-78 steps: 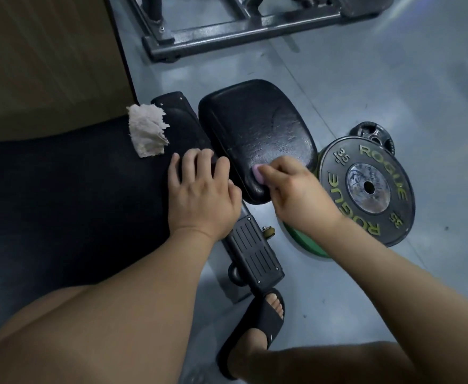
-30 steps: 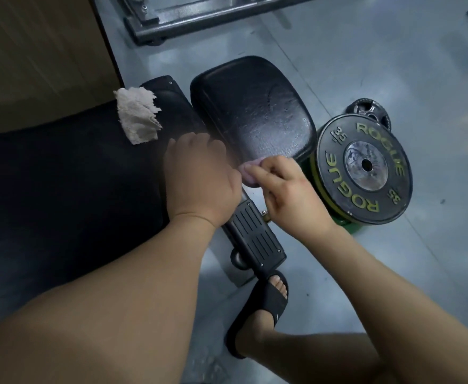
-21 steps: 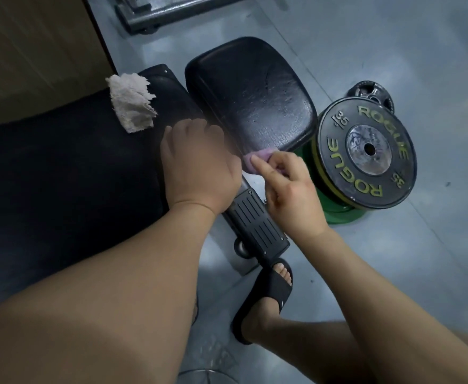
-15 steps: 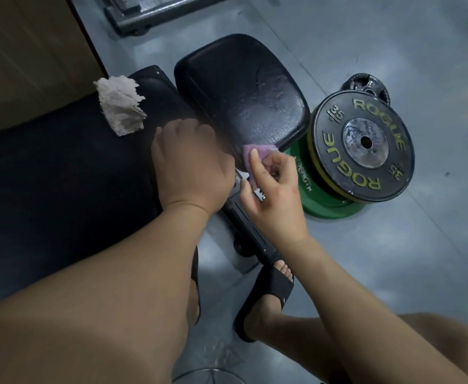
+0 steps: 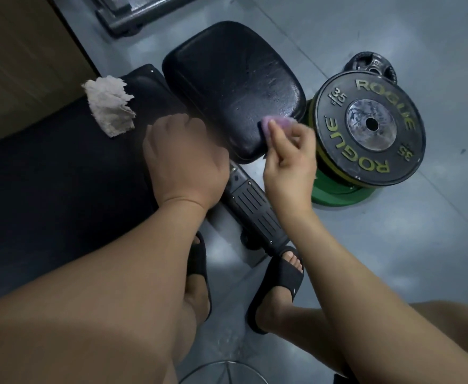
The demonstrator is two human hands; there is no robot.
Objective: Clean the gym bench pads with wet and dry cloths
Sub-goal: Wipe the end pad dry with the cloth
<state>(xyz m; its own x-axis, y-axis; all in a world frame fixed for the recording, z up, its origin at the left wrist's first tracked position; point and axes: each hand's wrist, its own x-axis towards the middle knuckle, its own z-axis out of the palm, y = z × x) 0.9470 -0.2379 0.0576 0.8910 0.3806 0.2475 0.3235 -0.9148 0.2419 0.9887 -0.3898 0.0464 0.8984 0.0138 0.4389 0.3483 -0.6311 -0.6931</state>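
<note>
Your right grip (image 5: pixel 288 162) pinches a purple cloth (image 5: pixel 281 120) against the seat pad (image 5: pixel 233 79) just beyond it; pressed sideways, the cloth may slip free.

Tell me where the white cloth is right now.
In the head view, upper left: the white cloth lies on the long bench pad, beyond the left hand.

I'm looking down into a gym, in its free-weights corner. My landmark is the black cushioned seat pad (image 5: pixel 227 87). Just right of it a black bumper plate (image 5: pixel 370 128) stamped ROGUE 35 lies stacked on a green plate (image 5: pixel 338 194), with a small iron plate (image 5: pixel 371 65) just behind them. Beyond the pad, a steel machine base (image 5: pixel 133 18) sits on the grey floor (image 5: pixel 407 259).
</note>
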